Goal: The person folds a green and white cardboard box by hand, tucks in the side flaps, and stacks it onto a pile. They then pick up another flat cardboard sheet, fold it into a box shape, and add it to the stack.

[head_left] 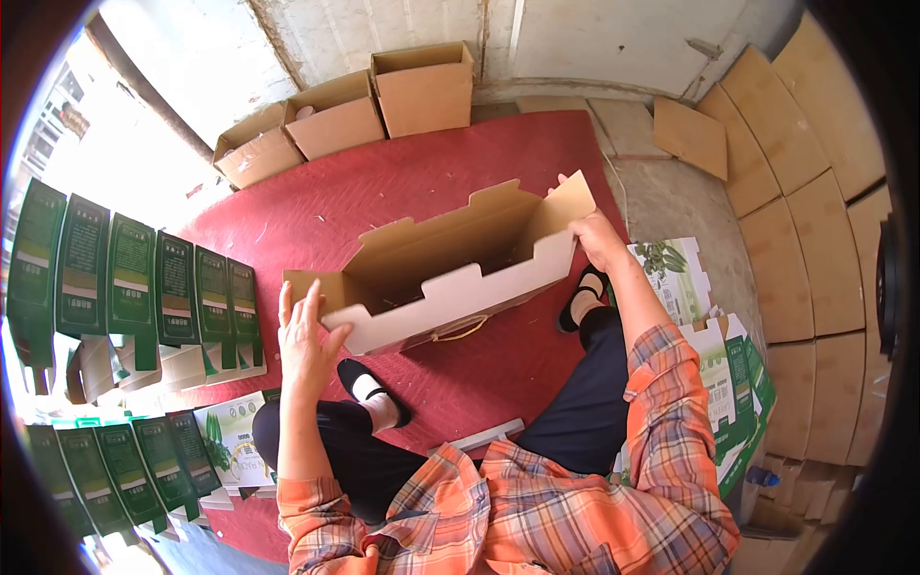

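Gripping the half-folded brown cardboard box at its 3 o'clock end is the right hand; the left hand, fingers spread flat, presses its 9 o'clock end above the red mat.

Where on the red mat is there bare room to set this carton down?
Bare mat lies between the held carton and the three open boxes at the far edge. A smaller patch sits between the shoes. Left is crowded with green cartons; right with printed flats.
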### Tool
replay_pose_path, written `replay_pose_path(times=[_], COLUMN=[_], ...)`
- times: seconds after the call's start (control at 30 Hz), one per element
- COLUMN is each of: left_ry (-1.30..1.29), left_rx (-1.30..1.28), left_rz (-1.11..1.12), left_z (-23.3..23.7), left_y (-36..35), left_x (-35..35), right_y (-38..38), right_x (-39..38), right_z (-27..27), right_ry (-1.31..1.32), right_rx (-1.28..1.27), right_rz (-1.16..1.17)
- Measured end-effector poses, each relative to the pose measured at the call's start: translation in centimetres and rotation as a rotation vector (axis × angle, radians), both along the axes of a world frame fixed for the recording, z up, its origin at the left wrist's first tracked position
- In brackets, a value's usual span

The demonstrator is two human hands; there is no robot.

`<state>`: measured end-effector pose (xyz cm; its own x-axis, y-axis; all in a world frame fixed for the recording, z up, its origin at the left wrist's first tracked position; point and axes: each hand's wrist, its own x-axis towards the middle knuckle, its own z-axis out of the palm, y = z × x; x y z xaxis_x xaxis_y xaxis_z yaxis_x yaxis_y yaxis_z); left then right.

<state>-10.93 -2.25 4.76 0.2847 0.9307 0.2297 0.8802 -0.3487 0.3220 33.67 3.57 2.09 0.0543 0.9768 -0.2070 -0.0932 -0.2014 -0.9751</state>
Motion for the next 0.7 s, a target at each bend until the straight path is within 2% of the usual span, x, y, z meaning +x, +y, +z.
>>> replay_pose_path(times=[0.1,0.13,0.2,0.4,0.47,0.57,0.63,0.7], left_ry=[0.022,0.021,0.207,0.287,0.311,0.383,0.391,0.423], left_rx=[0.078,0.081,0.155,0.134,0.137,0.064,0.112,0.116], left_rz=[0.272,0.275,0.298,0.311,0.289,0.317,0.3,0.268], left_z=[-1.3,-1.6,-1.9,-2.2,-2.3,-1.8,-2.1,-2.2], left_y=[1.0,1.2,1.4,1.9,2.0,1.9,1.7,1.8], left_x=[1.7,2.2,3.0,4.0,4.2,5.0,5.4,5.6], right_y=[0.0,0.0,0.0,-0.6,-0.6,-0.8,-1.0,-1.2], right_x=[0.7,0.6,0.4,-0.8,-0.7,-1.0,-1.4,-1.8], right_z=[-0.6,-0.5,-0.3,-0.1,-0.9,-0.6,-0.2,0.1], right_ry=[0.105,0.104,-0.019,-0.185,-0.304,-0.338,-0.361,-0.512], right_rx=[0.011,0.014,0.022,0.073,0.178,0.19,0.201,0.196], right_rz=[0.027,0.03,0.036,0.093,0.125,0.119,0.109,0.173])
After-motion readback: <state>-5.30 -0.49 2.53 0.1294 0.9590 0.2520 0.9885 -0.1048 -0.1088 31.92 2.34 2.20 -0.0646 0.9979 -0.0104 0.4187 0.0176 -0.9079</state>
